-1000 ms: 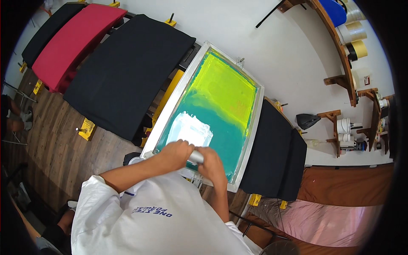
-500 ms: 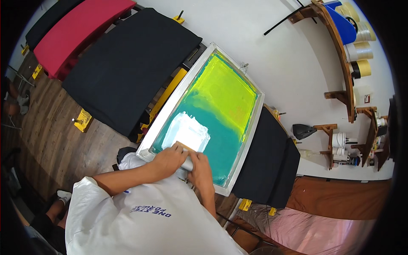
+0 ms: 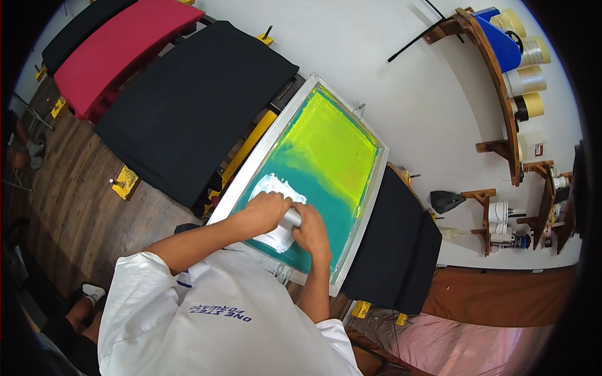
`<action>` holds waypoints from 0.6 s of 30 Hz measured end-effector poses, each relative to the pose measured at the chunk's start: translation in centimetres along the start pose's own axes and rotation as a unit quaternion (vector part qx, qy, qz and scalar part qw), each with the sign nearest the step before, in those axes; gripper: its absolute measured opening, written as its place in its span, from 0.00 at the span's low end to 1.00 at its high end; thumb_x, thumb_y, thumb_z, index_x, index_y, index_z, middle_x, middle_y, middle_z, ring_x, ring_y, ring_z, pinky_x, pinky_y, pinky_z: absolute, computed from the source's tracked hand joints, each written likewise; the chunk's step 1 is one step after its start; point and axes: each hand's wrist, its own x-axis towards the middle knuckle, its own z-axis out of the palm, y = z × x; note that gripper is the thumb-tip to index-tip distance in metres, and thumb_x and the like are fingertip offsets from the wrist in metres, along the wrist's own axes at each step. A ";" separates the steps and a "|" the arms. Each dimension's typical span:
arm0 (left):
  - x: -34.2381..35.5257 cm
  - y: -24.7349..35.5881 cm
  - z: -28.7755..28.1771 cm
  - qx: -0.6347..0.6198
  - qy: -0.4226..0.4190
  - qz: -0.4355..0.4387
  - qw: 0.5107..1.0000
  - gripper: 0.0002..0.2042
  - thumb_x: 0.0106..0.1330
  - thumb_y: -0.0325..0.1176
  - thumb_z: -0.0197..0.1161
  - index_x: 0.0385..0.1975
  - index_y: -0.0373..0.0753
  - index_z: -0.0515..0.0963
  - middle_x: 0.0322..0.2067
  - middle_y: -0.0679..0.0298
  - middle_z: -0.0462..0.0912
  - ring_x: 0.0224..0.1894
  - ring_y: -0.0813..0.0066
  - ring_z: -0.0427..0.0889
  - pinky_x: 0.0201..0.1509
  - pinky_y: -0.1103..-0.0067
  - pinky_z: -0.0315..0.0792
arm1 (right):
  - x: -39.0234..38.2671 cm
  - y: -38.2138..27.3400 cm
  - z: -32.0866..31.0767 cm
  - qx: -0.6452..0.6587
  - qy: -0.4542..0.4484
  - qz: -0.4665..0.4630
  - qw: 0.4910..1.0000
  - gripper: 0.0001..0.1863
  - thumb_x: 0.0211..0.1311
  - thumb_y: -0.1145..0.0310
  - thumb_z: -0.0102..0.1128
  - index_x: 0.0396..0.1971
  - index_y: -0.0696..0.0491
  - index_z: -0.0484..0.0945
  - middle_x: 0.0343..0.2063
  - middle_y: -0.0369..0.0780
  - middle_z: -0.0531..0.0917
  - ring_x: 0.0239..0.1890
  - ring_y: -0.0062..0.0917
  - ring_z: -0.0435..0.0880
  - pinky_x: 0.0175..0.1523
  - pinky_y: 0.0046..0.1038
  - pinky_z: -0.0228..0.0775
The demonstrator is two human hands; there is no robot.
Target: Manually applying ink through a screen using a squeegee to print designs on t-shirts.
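A screen-printing frame [image 3: 241, 182] with a pale metal rim lies slantwise in front of me. Its mesh is teal [image 3: 320, 207], with yellow-green [image 3: 338, 144] over the far part and a patch of white ink [image 3: 276, 239] toward the near end. Both hands grip a squeegee [image 3: 292, 217] across the white patch. My left hand [image 3: 268, 210] is wrapped over its left end, and my right hand [image 3: 311, 232] closes round its right end. Only a short grey stretch of the squeegee shows between them; its blade edge is hidden.
Black-covered boards [image 3: 200, 106] stand left of the frame and another black board [image 3: 395, 244] right of it. Beyond the left one is a red board [image 3: 119, 56]. A wooden shelf [image 3: 492, 81] with tape rolls hangs on the wall. Another person's foot [image 3: 94, 290] shows lower left.
Both hands have moved the squeegee away from my body, up over the white patch. White ink now shows on the near side of the squeegee as well.
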 end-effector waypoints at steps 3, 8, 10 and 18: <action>-2.4 -0.5 2.5 -0.014 0.089 0.038 0.995 0.25 0.51 0.19 0.59 0.54 0.35 0.73 0.42 0.49 0.79 0.38 0.50 0.83 0.42 0.65 0.78 | -2.3 -1.3 1.3 -0.003 0.015 -0.001 1.000 0.32 0.37 0.85 0.58 0.51 0.57 0.74 0.42 0.51 0.76 0.48 0.50 0.73 0.56 0.42 0.68; -7.1 1.4 2.9 -0.001 0.008 0.037 0.999 0.19 0.56 0.22 0.59 0.49 0.27 0.76 0.44 0.46 0.79 0.45 0.51 0.82 0.43 0.65 0.77 | -7.2 -3.9 2.6 0.033 -0.014 0.033 0.999 0.36 0.35 0.85 0.59 0.54 0.55 0.73 0.44 0.49 0.75 0.50 0.48 0.72 0.57 0.41 0.68; -7.6 1.9 2.5 -0.013 -0.001 0.038 0.999 0.20 0.55 0.22 0.59 0.51 0.29 0.76 0.43 0.46 0.80 0.44 0.50 0.82 0.42 0.63 0.77 | -7.9 -4.4 1.8 0.049 -0.025 0.030 0.998 0.35 0.35 0.85 0.59 0.53 0.56 0.74 0.43 0.49 0.76 0.50 0.49 0.73 0.57 0.41 0.68; -1.3 1.0 -0.8 -0.043 0.003 0.011 0.999 0.18 0.48 0.18 0.59 0.42 0.32 0.79 0.34 0.47 0.84 0.37 0.48 0.84 0.42 0.61 0.78 | -1.9 -1.1 -0.6 0.044 0.013 -0.017 0.999 0.26 0.37 0.82 0.54 0.44 0.59 0.78 0.37 0.55 0.80 0.45 0.53 0.77 0.53 0.44 0.70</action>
